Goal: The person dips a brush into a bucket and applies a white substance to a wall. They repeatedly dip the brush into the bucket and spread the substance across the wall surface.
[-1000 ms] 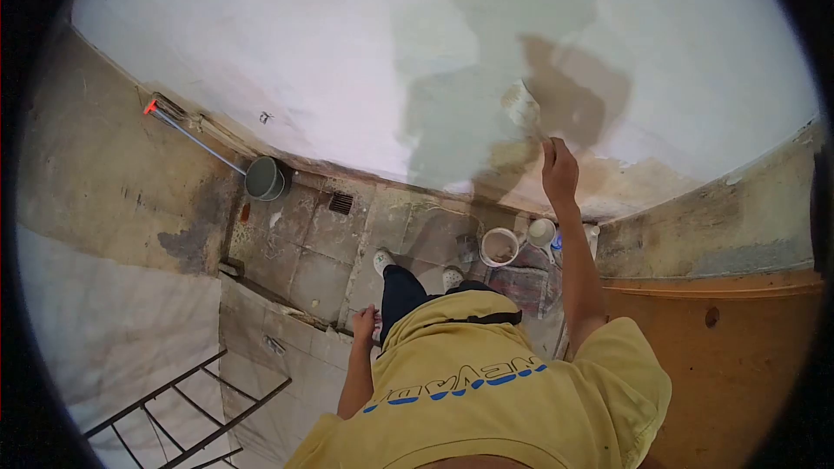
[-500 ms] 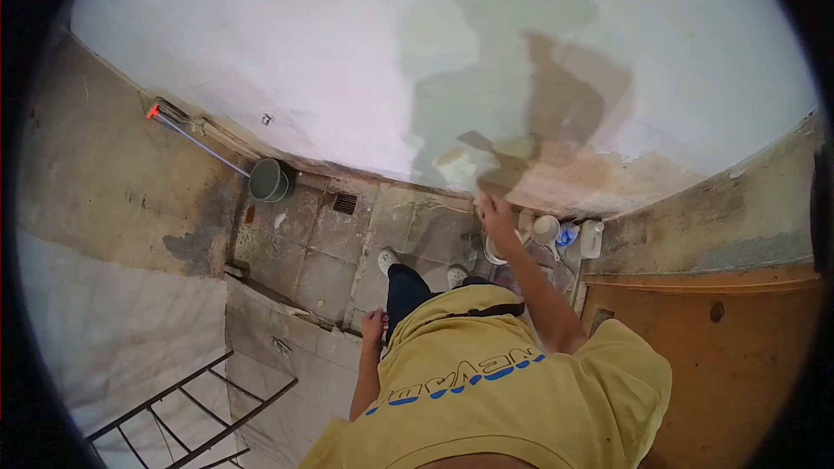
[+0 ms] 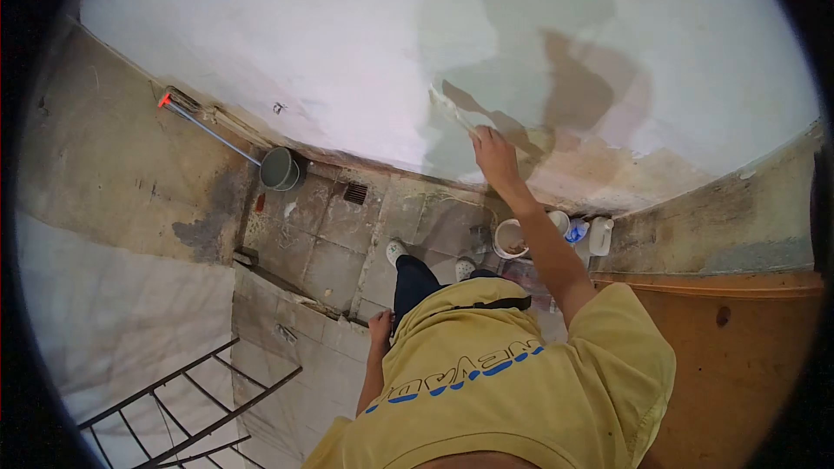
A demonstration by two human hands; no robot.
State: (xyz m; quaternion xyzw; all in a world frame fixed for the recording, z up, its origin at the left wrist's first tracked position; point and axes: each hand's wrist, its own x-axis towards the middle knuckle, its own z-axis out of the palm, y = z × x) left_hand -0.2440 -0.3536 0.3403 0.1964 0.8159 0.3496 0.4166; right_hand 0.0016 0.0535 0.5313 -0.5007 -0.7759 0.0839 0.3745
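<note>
- Has both hands apart: right hand (image 3: pixel 493 154) raised towards the pale wall (image 3: pixel 304 43), left hand (image 3: pixel 380 327) low beside the dark trousers (image 3: pixel 415 282).
- Grips the handle of a wide brush (image 3: pixel 452 110) in the right hand, with the brush head angled up and left, close to the wall; impossible to tell if touching.
- Curls the fingers of the left hand to some degree; too small to tell how tightly, or around what.
- Wears a yellow shirt (image 3: pixel 486 399) and light shoes (image 3: pixel 396 251), standing on the tiled floor (image 3: pixel 334 265).
- Near the floor's far edge, right of the shoes: a white tub (image 3: pixel 499 230), partly behind the right forearm.
- Towards the floor's far right corner: a blue-and-white item (image 3: pixel 577 229), just beside a white jug (image 3: pixel 600 236).
- At the floor's far left corner: a grey bucket (image 3: pixel 280 170), with an orange-tipped pole (image 3: pixel 213 136) reaching up and left from it.
- Between bucket and tub, near the far edge: a dark floor grate (image 3: pixel 355 194).
- At lower left: a ladder-like metal frame (image 3: pixel 187 378).
</note>
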